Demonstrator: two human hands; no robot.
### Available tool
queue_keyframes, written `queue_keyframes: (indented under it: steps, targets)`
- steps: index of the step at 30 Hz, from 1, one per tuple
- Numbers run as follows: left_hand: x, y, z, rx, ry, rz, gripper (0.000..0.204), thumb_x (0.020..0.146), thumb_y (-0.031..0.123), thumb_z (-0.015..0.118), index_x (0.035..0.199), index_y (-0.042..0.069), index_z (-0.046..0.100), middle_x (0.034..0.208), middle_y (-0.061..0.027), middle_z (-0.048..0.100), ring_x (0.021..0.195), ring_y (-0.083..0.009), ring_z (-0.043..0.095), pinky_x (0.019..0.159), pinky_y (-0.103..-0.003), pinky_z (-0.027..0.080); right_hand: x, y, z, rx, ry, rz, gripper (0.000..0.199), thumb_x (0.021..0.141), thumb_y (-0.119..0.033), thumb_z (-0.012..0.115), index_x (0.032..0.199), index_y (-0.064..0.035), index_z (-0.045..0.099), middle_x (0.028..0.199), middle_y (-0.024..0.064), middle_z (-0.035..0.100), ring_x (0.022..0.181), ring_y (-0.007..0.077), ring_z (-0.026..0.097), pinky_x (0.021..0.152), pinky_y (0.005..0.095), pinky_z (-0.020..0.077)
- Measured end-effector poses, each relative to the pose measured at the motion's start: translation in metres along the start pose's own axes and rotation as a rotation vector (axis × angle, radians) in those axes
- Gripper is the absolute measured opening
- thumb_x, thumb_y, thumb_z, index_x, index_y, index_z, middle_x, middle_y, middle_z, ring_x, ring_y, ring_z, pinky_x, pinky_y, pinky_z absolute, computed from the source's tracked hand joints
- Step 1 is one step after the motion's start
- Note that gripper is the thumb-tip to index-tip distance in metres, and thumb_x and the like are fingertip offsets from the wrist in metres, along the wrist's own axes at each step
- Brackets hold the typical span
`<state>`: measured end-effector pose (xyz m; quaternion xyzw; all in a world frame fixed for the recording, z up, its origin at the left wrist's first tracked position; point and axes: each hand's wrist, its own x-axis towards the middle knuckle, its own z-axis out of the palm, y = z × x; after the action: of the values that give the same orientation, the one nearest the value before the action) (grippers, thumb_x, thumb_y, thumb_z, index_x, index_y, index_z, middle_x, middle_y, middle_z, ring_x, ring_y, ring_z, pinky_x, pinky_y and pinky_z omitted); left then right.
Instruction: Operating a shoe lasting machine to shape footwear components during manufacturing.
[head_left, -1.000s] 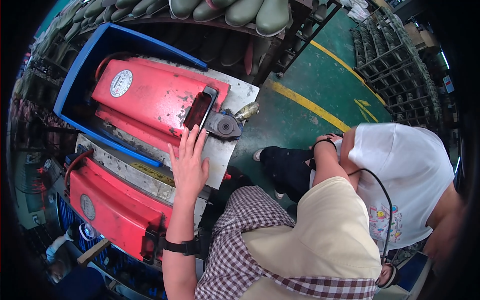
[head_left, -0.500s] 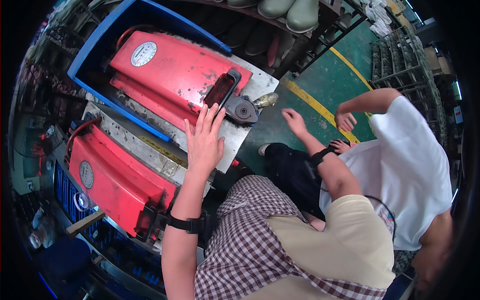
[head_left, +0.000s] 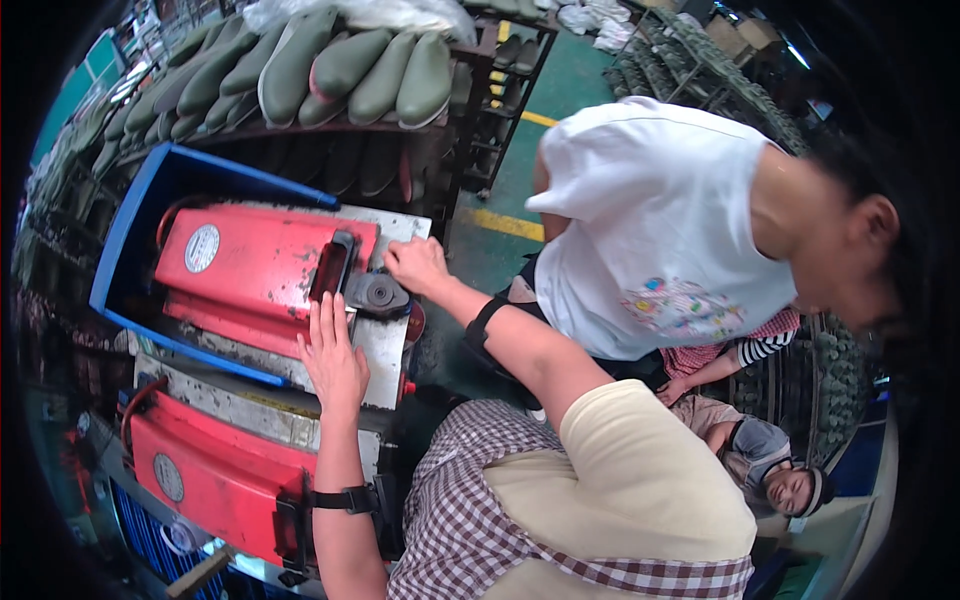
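My left hand lies open with its fingers stretched out, at the near right edge of a worn red machine cover. Beside its fingertips is a black frame on the cover's right end. My right hand is closed, its fingers curled over the spot where a tape-wrapped handle stuck out, which it now hides. Just below that hand sits a dark round mechanism on a pale metal plate. A blue tray-like guard surrounds the cover's far and left sides.
A second red machine cover stands nearer me. Green shoe-shaped pieces crowd a rack behind. Close on the right a person in a white shirt leans in; another person is at lower right. Racks stand at the back right.
My right hand has come in from the right onto the handle. My left hand stays at the cover's edge. The view has shifted, showing more of the shoe rack and the people.
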<state>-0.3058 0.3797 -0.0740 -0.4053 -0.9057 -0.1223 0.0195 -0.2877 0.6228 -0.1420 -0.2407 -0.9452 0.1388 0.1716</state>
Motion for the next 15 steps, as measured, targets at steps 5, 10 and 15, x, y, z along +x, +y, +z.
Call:
queue_keyframes:
  steps: [5,10,15]
  targets:
    - [0.000,-0.002,0.004,0.086,0.020,0.006,0.094,0.077,0.011,0.070,0.160,0.016,0.026,0.166,-0.0010,0.026,0.154,-0.0228,0.021,0.117,-0.062,0.026,-0.024,-0.011,-0.013,-0.040,-0.039,0.178,0.044,0.098,-0.045,0.052,0.088,-0.0072,0.071,0.074,0.0206,0.070,0.074,0.0392,0.070,0.070,0.0546,0.0527]
    - [0.002,-0.002,0.003,0.010,0.071,0.029,0.092,0.077,0.010,0.071,0.158,0.016,0.029,0.161,-0.0024,0.033,0.152,-0.0239,0.025,0.116,-0.062,0.027,-0.108,-0.032,-0.026,0.114,-0.248,0.212,0.061,0.100,-0.048,0.052,0.142,-0.0051,0.041,0.099,0.0259,0.068,0.090,0.0435,0.070,0.076,0.0586,0.0533]
    - [0.015,0.002,-0.020,-0.060,0.180,0.036,0.080,0.079,0.010,0.071,0.152,0.014,0.040,0.143,-0.0091,0.047,0.141,-0.0305,0.039,0.114,-0.055,0.029,-0.137,-0.039,-0.039,0.157,-0.186,0.103,0.057,0.097,-0.043,0.058,0.139,-0.0069,0.046,0.113,0.0208,0.060,0.102,0.0378,0.063,0.082,0.0503,0.0490]
